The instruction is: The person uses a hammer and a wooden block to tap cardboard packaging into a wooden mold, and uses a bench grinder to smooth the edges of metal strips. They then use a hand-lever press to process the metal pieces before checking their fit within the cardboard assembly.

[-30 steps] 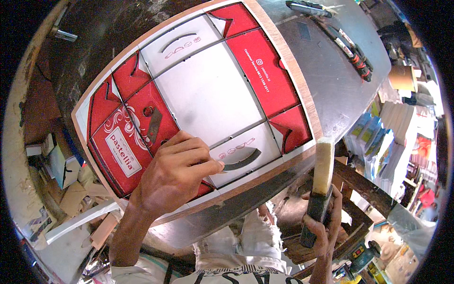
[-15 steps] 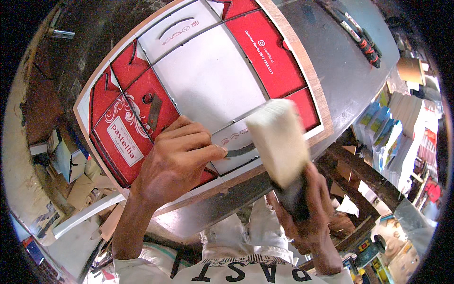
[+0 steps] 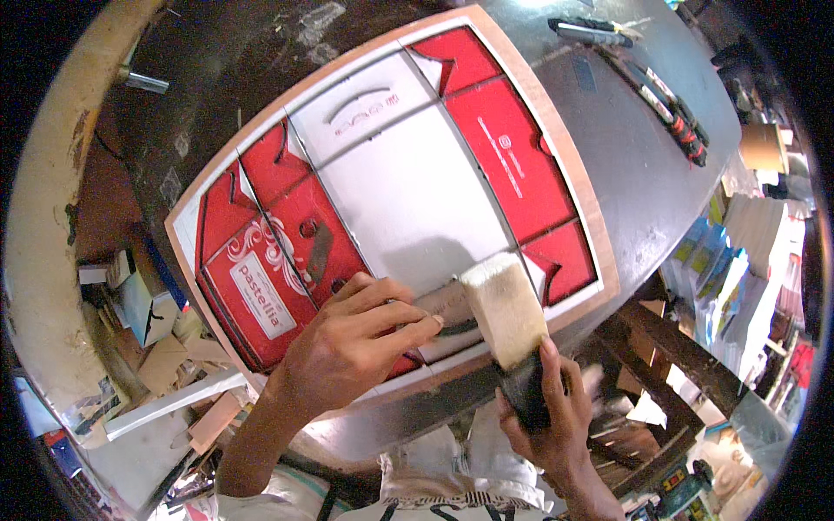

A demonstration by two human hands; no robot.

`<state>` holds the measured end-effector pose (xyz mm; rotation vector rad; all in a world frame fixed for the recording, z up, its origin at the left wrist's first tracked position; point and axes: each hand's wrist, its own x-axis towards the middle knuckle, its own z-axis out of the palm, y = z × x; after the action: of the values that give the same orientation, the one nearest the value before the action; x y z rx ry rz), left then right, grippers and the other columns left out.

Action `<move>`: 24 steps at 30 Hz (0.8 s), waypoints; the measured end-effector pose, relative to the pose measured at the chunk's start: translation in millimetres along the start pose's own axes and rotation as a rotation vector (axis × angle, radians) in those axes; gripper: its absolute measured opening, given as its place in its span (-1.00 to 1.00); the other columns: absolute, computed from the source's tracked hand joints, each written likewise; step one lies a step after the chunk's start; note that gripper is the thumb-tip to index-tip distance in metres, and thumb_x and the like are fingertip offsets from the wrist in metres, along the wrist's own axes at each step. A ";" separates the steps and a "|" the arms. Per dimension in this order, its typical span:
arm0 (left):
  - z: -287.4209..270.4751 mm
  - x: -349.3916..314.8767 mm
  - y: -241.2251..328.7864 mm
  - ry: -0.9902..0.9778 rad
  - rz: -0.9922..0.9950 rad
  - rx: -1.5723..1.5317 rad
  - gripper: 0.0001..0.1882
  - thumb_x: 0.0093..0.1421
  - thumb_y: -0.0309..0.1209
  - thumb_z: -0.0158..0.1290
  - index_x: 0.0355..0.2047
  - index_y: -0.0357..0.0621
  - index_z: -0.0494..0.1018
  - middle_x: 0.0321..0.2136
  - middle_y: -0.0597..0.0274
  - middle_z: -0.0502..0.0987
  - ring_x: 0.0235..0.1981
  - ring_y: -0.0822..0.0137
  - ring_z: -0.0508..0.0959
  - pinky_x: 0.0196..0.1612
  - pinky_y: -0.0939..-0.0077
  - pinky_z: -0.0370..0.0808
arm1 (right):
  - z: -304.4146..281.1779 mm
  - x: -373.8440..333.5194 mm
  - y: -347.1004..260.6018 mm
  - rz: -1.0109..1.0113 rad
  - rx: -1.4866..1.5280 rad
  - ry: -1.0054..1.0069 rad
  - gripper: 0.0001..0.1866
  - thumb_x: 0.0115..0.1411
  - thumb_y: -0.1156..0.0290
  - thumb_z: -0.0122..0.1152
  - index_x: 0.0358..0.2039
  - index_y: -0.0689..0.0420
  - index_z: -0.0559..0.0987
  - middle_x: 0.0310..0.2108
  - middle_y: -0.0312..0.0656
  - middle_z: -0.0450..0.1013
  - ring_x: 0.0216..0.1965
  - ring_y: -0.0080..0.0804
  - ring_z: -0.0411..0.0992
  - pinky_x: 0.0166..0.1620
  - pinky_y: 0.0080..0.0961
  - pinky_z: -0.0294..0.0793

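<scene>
A board (image 3: 578, 187) with a wooden rim carries a red and white printed box layout (image 3: 426, 191), lined with dark narrow strips. My left hand (image 3: 352, 339) rests over its near edge, thumb and fingers pinched together beside a dark curved strip (image 3: 459, 330). Whatever lies between those fingertips is too small to make out. In my right hand (image 3: 556, 408) is a mallet (image 3: 508, 308) with a cream block head and a black lower part, gripped at the black part. Its pale end is over the layout's near right portion, right of my left fingertips; contact cannot be told.
Beneath the board is a dark worktable (image 3: 625, 200). Pens and other slim tools (image 3: 665, 108) lie at its far right. Stacked papers (image 3: 730, 260) stand to the right, past the table. Cardboard scraps (image 3: 165, 360) are heaped at the lower left.
The board sits lower and farther right in the picture. The mallet's pale end has come down nearer the board and my left fingers. My left hand keeps its pinch.
</scene>
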<state>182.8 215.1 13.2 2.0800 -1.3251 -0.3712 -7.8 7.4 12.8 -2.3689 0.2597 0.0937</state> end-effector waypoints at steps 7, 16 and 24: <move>-8.8 7.8 -10.3 -0.076 0.128 0.043 -0.82 -0.06 -0.46 0.13 -0.41 -0.25 0.52 -0.38 0.22 0.52 -0.20 0.26 0.54 -0.14 0.41 0.50 | -0.6 2.7 8.7 -0.035 0.080 0.002 -0.08 -0.17 0.52 0.36 0.28 0.31 0.26 -0.15 0.16 0.43 -0.20 -0.01 0.48 -0.16 -0.24 0.52; -13.6 16.1 -7.9 -0.106 0.172 0.052 -0.83 -0.05 -0.44 0.10 -0.40 -0.22 0.47 -0.45 0.24 0.46 -0.26 0.27 0.53 -0.14 0.42 0.50 | 16.7 -35.5 -4.9 -0.160 -0.045 0.218 -0.05 -0.06 0.26 0.43 0.29 0.37 0.20 -0.12 0.27 0.41 -0.19 0.19 0.48 -0.12 -0.02 0.51; -3.9 14.0 -4.5 -0.116 0.166 0.033 -0.78 -0.04 -0.40 0.09 -0.36 -0.21 0.45 -0.41 0.23 0.46 -0.20 0.25 0.50 -0.10 0.40 0.46 | 29.2 -49.0 -3.3 0.014 -0.006 0.083 -0.01 -0.15 0.19 0.52 0.31 0.08 0.26 -0.04 0.16 0.38 -0.18 0.10 0.47 -0.22 -0.07 0.57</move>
<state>194.4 205.4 14.6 1.9837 -1.5697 -0.4043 -54.7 37.7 0.8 -2.3800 0.3160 0.0026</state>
